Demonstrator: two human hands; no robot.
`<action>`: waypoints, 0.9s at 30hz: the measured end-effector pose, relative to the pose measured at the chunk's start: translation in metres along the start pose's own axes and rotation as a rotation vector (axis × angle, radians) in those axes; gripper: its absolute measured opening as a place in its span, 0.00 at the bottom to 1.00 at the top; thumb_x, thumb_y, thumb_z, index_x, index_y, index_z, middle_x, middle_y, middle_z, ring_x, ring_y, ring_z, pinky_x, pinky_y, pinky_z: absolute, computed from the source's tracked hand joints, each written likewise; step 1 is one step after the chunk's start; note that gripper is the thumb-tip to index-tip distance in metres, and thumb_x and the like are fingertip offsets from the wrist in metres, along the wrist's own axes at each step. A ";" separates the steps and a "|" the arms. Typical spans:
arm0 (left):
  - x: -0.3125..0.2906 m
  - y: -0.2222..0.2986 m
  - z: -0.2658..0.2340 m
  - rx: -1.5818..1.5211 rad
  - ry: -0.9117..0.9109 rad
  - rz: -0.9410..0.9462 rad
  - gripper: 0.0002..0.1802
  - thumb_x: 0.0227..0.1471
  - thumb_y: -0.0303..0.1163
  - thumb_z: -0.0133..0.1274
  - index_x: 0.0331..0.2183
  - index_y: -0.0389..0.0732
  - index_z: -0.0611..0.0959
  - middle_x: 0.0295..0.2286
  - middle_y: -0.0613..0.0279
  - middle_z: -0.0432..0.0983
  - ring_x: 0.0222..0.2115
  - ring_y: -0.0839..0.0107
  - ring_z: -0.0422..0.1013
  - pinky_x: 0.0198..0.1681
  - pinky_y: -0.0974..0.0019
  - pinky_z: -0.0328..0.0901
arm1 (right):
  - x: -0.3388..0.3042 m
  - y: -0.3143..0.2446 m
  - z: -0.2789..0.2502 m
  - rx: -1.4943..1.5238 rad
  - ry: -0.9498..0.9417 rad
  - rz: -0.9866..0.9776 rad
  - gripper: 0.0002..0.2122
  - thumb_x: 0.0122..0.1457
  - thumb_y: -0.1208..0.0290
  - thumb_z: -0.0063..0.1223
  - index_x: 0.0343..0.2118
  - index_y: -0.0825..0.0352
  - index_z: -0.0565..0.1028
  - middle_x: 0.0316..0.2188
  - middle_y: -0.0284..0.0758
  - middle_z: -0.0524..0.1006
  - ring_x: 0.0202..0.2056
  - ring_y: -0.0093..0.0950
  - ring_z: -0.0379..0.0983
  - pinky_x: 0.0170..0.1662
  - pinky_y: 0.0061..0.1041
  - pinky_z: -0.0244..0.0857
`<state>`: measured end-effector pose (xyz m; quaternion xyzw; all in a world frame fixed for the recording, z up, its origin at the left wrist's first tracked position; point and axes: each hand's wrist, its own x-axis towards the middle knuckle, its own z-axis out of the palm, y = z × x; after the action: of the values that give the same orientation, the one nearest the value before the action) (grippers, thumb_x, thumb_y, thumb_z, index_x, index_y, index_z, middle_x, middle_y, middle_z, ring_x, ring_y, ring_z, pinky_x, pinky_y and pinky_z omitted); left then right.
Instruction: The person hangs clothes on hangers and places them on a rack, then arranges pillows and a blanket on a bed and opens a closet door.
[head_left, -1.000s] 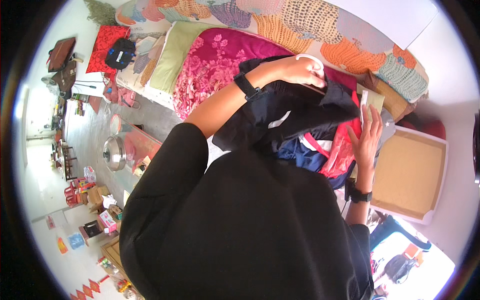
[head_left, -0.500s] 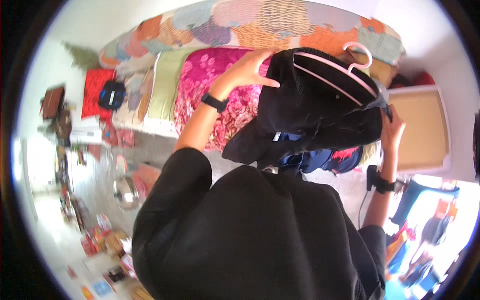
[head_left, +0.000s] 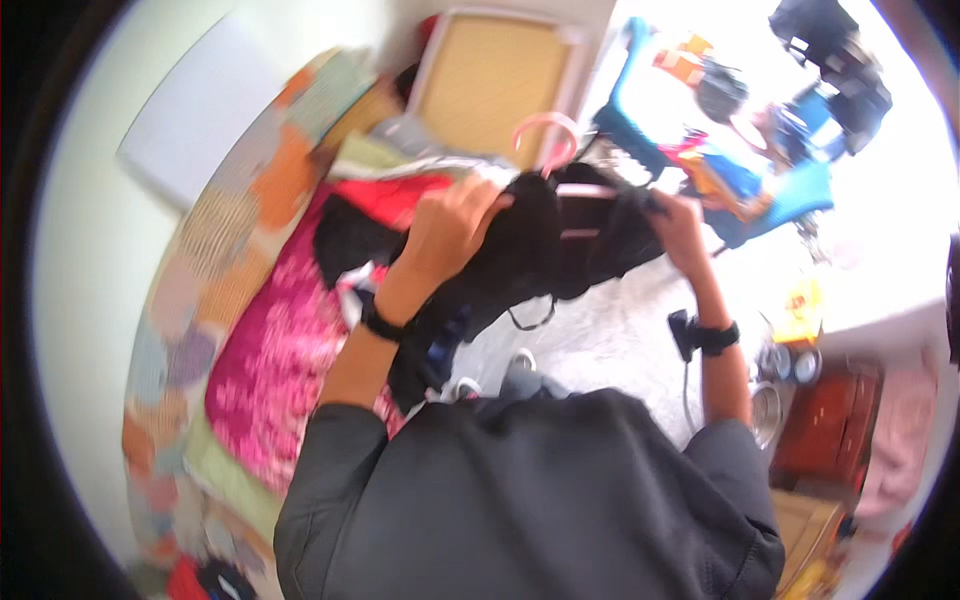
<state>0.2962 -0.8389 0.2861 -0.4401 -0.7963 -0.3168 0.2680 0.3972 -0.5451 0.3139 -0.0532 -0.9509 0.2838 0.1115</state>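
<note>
A black garment [head_left: 560,250] hangs on a pink plastic hanger [head_left: 548,135] in front of me. My left hand [head_left: 450,225] grips the garment's left shoulder, and a black watch sits on that wrist. My right hand [head_left: 680,220] grips the garment's right end at the hanger bar, also with a black band on its wrist. The cloth droops down between my two arms.
A bed with a pink flowered cover [head_left: 270,370] and a patchwork quilt [head_left: 190,270] lies to my left, with red and black clothes [head_left: 350,225] piled on it. A tan board [head_left: 490,80] leans behind. Blue items [head_left: 760,180] and a wooden cabinet [head_left: 830,430] stand at the right.
The view has swung round, so the bed now lies at the left. The garment on its hanger has moved with both hands away from the bed, over the grey floor.
</note>
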 end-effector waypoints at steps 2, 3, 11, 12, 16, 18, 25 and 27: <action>0.023 0.038 0.043 -0.171 -0.029 0.104 0.08 0.48 0.30 0.55 0.31 0.36 0.76 0.26 0.50 0.72 0.26 0.52 0.71 0.25 0.57 0.64 | -0.047 0.067 -0.023 0.010 0.155 -0.040 0.11 0.49 0.74 0.56 0.34 0.72 0.70 0.27 0.47 0.73 0.31 0.43 0.70 0.36 0.32 0.63; 0.037 0.061 0.062 -0.248 -0.070 0.135 0.09 0.48 0.32 0.56 0.31 0.38 0.76 0.25 0.53 0.73 0.25 0.53 0.71 0.24 0.58 0.64 | -0.073 0.087 -0.042 -0.008 0.164 0.018 0.12 0.47 0.74 0.56 0.35 0.71 0.71 0.28 0.48 0.73 0.33 0.44 0.71 0.36 0.33 0.64; 0.145 0.214 0.219 -0.608 -0.131 0.341 0.11 0.43 0.37 0.60 0.25 0.41 0.78 0.20 0.60 0.72 0.19 0.60 0.71 0.19 0.63 0.64 | -0.255 0.267 -0.155 -0.229 0.440 0.203 0.07 0.47 0.76 0.53 0.28 0.71 0.68 0.24 0.48 0.70 0.28 0.51 0.66 0.30 0.41 0.61; 0.160 0.237 0.246 -0.641 -0.132 0.359 0.11 0.44 0.38 0.60 0.25 0.41 0.77 0.20 0.61 0.71 0.19 0.61 0.71 0.19 0.64 0.64 | -0.272 0.290 -0.166 -0.293 0.477 0.214 0.08 0.46 0.76 0.52 0.29 0.72 0.68 0.24 0.48 0.69 0.29 0.51 0.66 0.32 0.41 0.61; 0.205 0.341 0.337 -0.706 -0.181 0.506 0.13 0.45 0.41 0.58 0.25 0.43 0.75 0.20 0.64 0.72 0.19 0.63 0.71 0.18 0.66 0.63 | -0.302 0.319 -0.241 -0.350 0.512 0.300 0.08 0.44 0.75 0.51 0.29 0.71 0.68 0.25 0.46 0.68 0.30 0.47 0.65 0.32 0.38 0.60; 0.221 0.382 0.377 -0.781 -0.273 0.525 0.12 0.43 0.37 0.60 0.25 0.41 0.76 0.20 0.61 0.72 0.19 0.60 0.71 0.20 0.64 0.64 | -0.321 0.352 -0.262 -0.341 0.563 0.361 0.08 0.45 0.74 0.50 0.28 0.70 0.67 0.24 0.46 0.67 0.29 0.47 0.65 0.31 0.38 0.59; 0.291 0.493 0.528 -0.925 -0.458 0.629 0.12 0.43 0.37 0.60 0.26 0.41 0.76 0.20 0.60 0.71 0.19 0.57 0.69 0.19 0.63 0.62 | -0.342 0.471 -0.331 -0.342 0.635 0.494 0.08 0.49 0.70 0.44 0.22 0.69 0.63 0.19 0.45 0.63 0.24 0.47 0.63 0.25 0.40 0.55; 0.317 0.519 0.576 -1.004 -0.489 0.673 0.11 0.43 0.36 0.60 0.26 0.41 0.76 0.19 0.61 0.70 0.18 0.58 0.69 0.18 0.64 0.62 | -0.348 0.513 -0.340 -0.325 0.718 0.535 0.08 0.50 0.69 0.45 0.21 0.68 0.63 0.17 0.44 0.64 0.22 0.46 0.64 0.24 0.40 0.55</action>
<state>0.5140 -0.0305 0.2718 -0.7964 -0.4082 -0.4399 -0.0748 0.8364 0.0043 0.2444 -0.4074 -0.8374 0.1136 0.3463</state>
